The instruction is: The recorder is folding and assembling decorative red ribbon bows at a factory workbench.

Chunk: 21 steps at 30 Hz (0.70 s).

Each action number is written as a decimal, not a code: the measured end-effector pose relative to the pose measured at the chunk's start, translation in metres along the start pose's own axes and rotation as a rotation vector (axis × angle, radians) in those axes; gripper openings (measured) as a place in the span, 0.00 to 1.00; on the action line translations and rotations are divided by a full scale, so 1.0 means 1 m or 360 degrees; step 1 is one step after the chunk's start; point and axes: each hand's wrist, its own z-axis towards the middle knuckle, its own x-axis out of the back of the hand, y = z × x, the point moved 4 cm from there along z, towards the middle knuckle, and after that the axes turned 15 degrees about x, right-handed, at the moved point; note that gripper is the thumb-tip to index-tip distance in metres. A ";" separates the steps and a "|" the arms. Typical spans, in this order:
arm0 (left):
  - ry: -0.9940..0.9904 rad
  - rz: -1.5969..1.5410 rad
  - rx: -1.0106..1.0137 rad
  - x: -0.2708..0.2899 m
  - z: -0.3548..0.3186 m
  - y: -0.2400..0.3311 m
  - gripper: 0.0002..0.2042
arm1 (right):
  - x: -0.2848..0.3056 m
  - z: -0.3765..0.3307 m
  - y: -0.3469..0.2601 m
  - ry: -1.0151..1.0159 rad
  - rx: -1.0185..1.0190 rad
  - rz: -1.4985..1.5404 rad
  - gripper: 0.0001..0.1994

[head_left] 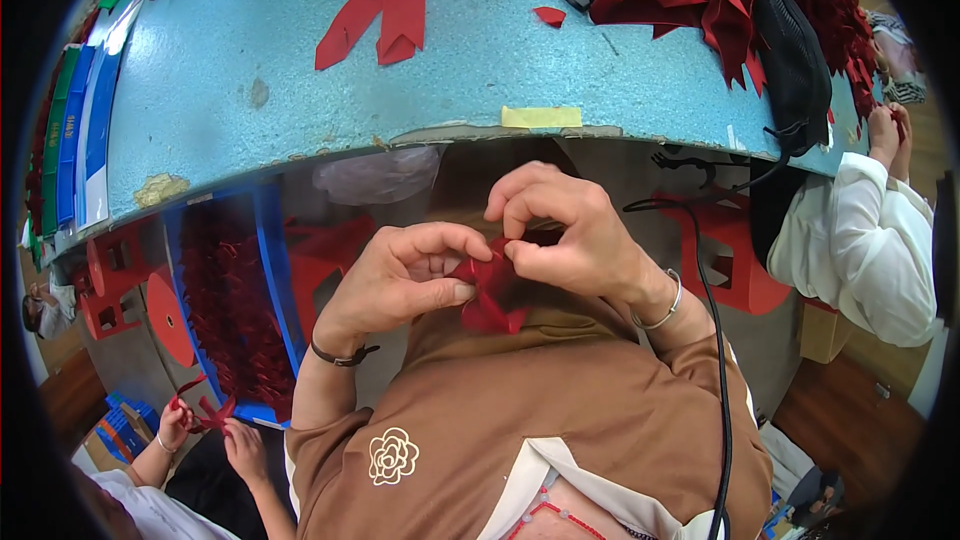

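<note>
Between my two hands, over my lap in front of the table edge, is a dark red ribbon bow (492,302). My left hand (405,275) pinches it from the left, thumb and forefinger closed on its upper part. From the right, my right hand (570,230) closes thumb and forefinger on the bow's top edge, the other fingers curled above. The bow's loops and tails hang below the fingertips. Where the right fingertips meet the ribbon, the exact fold is hidden.
On the blue table (300,110) lie ribbon bows (385,0), a larger ribbon heap (690,5) and a black bag (790,60). A blue crate (275,280) full of red ribbon stands at left. A black cable (715,360) runs down my right side. Co-workers sit at both sides.
</note>
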 end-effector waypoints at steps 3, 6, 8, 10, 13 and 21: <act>-0.0023 0.0032 -0.0155 0.008 0.003 -0.002 0.15 | -0.005 0.012 -0.016 0.0028 0.0576 -0.0792 0.09; -0.0021 -0.0092 -0.0298 0.016 0.001 -0.003 0.15 | -0.010 0.016 -0.021 0.0073 0.0659 -0.0984 0.12; -0.0019 -0.0121 -0.0337 0.013 0.000 -0.002 0.15 | -0.007 0.015 -0.017 0.0117 0.0539 -0.0880 0.11; -0.0017 -0.0148 -0.0376 0.013 -0.002 -0.001 0.15 | -0.005 0.012 -0.013 0.0082 0.0222 -0.0625 0.11; 0.0047 -0.0040 -0.0439 0.017 -0.004 0.000 0.15 | -0.011 0.010 -0.002 0.0080 -0.0205 -0.0244 0.09; 0.0050 -0.0023 -0.0431 0.014 -0.007 -0.002 0.13 | -0.014 0.006 -0.007 0.0014 0.0046 -0.0375 0.04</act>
